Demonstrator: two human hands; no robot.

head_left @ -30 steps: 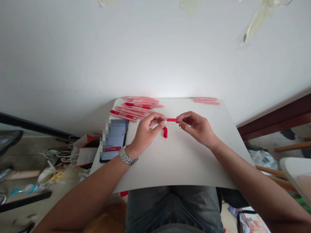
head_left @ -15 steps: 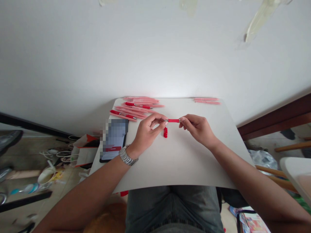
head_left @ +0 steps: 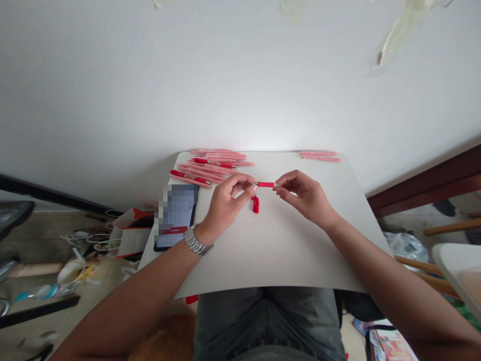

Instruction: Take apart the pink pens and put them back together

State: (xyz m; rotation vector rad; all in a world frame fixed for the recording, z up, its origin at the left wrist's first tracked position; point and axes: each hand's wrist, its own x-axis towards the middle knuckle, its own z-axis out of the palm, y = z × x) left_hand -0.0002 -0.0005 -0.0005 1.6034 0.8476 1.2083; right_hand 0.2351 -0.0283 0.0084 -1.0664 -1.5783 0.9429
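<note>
A short red pen section with a metal tip at its left end is held level above the white board. My left hand pinches its tip end and my right hand pinches its other end. A small red pen piece lies on the board just under my left fingers. Several red and pink pens lie in a loose heap at the board's far left, beyond my left hand.
A pair of pink pens lies at the board's far right. A phone rests on the left edge. The board sits on my lap before a white wall. Bags and clutter cover the floor at left; wooden furniture stands at right.
Both hands stay on the red pen section. My right fingers slid out to its end, then closed in again; the section now sits slightly higher and looks a little shorter.
</note>
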